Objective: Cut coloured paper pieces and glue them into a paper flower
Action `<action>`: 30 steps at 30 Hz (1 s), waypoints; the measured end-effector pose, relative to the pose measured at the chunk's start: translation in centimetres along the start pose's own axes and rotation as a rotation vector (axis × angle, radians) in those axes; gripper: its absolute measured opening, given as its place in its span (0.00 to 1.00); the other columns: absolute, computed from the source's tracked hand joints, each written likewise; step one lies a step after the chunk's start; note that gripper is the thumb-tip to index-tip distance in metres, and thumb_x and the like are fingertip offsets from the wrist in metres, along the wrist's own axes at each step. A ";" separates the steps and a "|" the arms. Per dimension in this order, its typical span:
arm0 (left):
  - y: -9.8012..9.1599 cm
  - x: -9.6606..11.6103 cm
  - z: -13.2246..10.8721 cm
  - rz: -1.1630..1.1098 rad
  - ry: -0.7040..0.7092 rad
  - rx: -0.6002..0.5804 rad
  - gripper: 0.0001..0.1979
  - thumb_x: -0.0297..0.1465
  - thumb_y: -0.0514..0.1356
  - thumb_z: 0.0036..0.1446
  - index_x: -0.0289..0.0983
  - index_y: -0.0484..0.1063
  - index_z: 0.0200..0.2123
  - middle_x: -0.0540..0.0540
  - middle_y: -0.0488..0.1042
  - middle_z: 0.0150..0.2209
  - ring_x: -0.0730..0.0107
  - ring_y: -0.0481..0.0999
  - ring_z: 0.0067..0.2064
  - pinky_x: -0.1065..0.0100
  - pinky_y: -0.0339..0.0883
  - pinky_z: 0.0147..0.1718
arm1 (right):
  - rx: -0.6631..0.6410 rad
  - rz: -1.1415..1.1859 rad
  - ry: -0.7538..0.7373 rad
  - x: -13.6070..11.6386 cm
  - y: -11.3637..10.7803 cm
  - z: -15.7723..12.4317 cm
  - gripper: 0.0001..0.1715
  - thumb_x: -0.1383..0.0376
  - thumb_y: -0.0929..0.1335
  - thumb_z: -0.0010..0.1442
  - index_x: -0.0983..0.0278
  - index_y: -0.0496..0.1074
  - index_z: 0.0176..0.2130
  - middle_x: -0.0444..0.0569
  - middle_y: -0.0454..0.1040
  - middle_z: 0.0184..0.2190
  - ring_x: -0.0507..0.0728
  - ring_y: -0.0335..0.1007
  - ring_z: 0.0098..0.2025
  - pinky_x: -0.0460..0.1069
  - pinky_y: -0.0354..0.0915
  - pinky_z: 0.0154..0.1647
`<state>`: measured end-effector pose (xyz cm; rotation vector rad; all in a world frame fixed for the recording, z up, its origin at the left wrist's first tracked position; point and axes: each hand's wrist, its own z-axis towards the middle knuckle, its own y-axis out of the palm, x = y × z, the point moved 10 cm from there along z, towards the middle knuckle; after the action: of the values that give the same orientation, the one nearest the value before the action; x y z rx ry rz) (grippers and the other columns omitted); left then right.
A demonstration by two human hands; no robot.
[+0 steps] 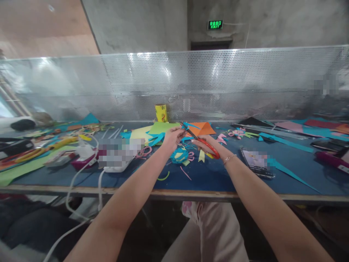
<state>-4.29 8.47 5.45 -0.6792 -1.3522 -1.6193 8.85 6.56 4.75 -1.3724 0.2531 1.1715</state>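
Above the middle of the blue table, my left hand (174, 137) pinches a small strip of blue paper (186, 126). My right hand (205, 142) grips a pair of scissors with red handles (214, 150), the blades pointing up and left to the blue paper. Whether the blades are parted is too small to tell. Just below my hands lies a curled blue paper piece (179, 155), with pink paper loops (191, 156) beside it. Behind my hands are a green sheet (165, 127) and an orange sheet (207, 128).
A phone (256, 163) lies at the right, next to a long blue paper strip (294, 176). At the left are a white power strip (118, 166) with hanging cables and a purple object (81, 162). A yellow packet (161, 113) stands against the perforated metal screen (131, 87).
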 end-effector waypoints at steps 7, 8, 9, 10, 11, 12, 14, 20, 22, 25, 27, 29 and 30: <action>-0.1 -0.1 0.0 0.002 -0.001 0.009 0.06 0.21 0.62 0.34 0.32 0.67 0.19 0.50 0.70 0.19 0.78 0.70 0.24 0.75 0.64 0.27 | -0.019 0.026 0.050 0.1 0.3 -0.4 0.22 0.48 0.61 0.52 0.64 0.60 0.23 0.40 0.60 0.15 0.45 0.52 0.13 0.43 0.50 0.13; -0.1 -0.1 0.0 0.000 0.001 0.006 0.06 0.21 0.62 0.34 0.32 0.66 0.19 0.50 0.70 0.19 0.78 0.70 0.24 0.76 0.64 0.27 | -0.023 0.030 0.050 0.0 0.3 -0.5 0.22 0.48 0.61 0.52 0.64 0.60 0.23 0.41 0.60 0.15 0.45 0.52 0.14 0.43 0.51 0.13; -0.1 -0.1 0.0 -0.002 0.005 0.002 0.06 0.22 0.62 0.34 0.32 0.66 0.19 0.50 0.70 0.19 0.78 0.70 0.24 0.76 0.64 0.27 | -0.034 0.033 0.040 -0.2 0.3 -0.5 0.22 0.48 0.60 0.53 0.64 0.61 0.24 0.41 0.60 0.16 0.45 0.53 0.14 0.43 0.51 0.14; -0.1 0.0 0.1 -0.003 0.012 -0.003 0.06 0.22 0.62 0.34 0.33 0.66 0.20 0.50 0.70 0.19 0.78 0.70 0.24 0.76 0.63 0.26 | -0.050 0.037 0.020 -0.4 0.4 -0.6 0.23 0.48 0.59 0.53 0.64 0.61 0.24 0.41 0.60 0.16 0.46 0.53 0.15 0.43 0.52 0.15; -0.2 0.1 0.2 -0.005 0.023 -0.002 0.07 0.23 0.62 0.34 0.33 0.66 0.20 0.51 0.69 0.19 0.78 0.70 0.24 0.76 0.63 0.26 | -0.069 0.040 -0.001 -0.6 0.5 -0.7 0.23 0.47 0.59 0.53 0.64 0.61 0.25 0.41 0.60 0.16 0.46 0.53 0.15 0.44 0.53 0.16; -0.4 0.2 0.3 -0.007 0.036 0.007 0.07 0.23 0.62 0.34 0.33 0.66 0.21 0.51 0.69 0.19 0.78 0.70 0.24 0.76 0.63 0.25 | -0.088 0.040 -0.019 -0.8 0.5 -0.7 0.23 0.47 0.58 0.54 0.64 0.62 0.25 0.41 0.60 0.16 0.46 0.54 0.16 0.44 0.53 0.17; -1.2 0.4 0.6 -0.009 0.066 0.050 0.08 0.23 0.61 0.34 0.34 0.65 0.22 0.53 0.67 0.18 0.79 0.69 0.23 0.76 0.63 0.25 | -0.117 0.033 -0.022 -0.6 0.5 -0.8 0.25 0.46 0.58 0.53 0.64 0.63 0.25 0.41 0.59 0.16 0.47 0.54 0.17 0.44 0.53 0.17; -2.1 1.1 1.1 -0.021 0.103 0.084 0.08 0.23 0.58 0.36 0.36 0.61 0.21 0.53 0.67 0.20 0.77 0.71 0.25 0.71 0.66 0.30 | -0.131 0.085 -0.006 -0.1 0.2 -0.6 0.25 0.46 0.57 0.54 0.64 0.62 0.25 0.41 0.58 0.17 0.47 0.54 0.17 0.46 0.54 0.19; -2.0 1.3 1.1 -0.017 0.108 0.075 0.08 0.23 0.58 0.36 0.36 0.60 0.21 0.53 0.68 0.20 0.76 0.71 0.25 0.70 0.66 0.31 | -0.140 0.100 -0.008 0.0 0.2 -0.6 0.24 0.46 0.57 0.54 0.63 0.62 0.25 0.41 0.57 0.17 0.47 0.53 0.17 0.46 0.55 0.19; -2.1 1.4 1.1 0.017 0.119 0.081 0.08 0.23 0.59 0.37 0.36 0.61 0.23 0.52 0.69 0.20 0.75 0.71 0.25 0.69 0.66 0.30 | -0.151 0.099 -0.015 -0.1 0.3 -0.6 0.23 0.47 0.57 0.54 0.63 0.61 0.25 0.41 0.57 0.17 0.47 0.53 0.17 0.46 0.55 0.19; -2.1 1.4 1.1 0.042 0.123 0.085 0.08 0.22 0.59 0.37 0.35 0.62 0.24 0.51 0.69 0.20 0.75 0.71 0.25 0.69 0.66 0.30 | -0.149 0.064 -0.019 -0.2 0.3 -0.6 0.23 0.47 0.58 0.54 0.63 0.61 0.25 0.41 0.58 0.17 0.48 0.54 0.17 0.46 0.55 0.19; -2.0 1.2 1.2 0.063 0.125 0.073 0.08 0.22 0.60 0.37 0.35 0.64 0.24 0.51 0.69 0.20 0.76 0.70 0.24 0.69 0.66 0.29 | -0.136 0.019 -0.022 -0.2 0.2 -0.6 0.24 0.46 0.57 0.54 0.63 0.62 0.25 0.42 0.58 0.17 0.49 0.55 0.18 0.47 0.55 0.20; -1.9 1.2 1.3 0.071 0.127 0.063 0.08 0.22 0.60 0.36 0.34 0.65 0.24 0.51 0.69 0.20 0.76 0.69 0.24 0.70 0.66 0.29 | -0.129 0.001 -0.021 -0.3 0.1 -0.7 0.24 0.46 0.57 0.54 0.63 0.63 0.25 0.42 0.59 0.17 0.49 0.56 0.18 0.47 0.56 0.20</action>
<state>-6.65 9.37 5.88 -0.5701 -1.2681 -1.5309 8.94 5.85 4.69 -1.4716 0.1658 1.2195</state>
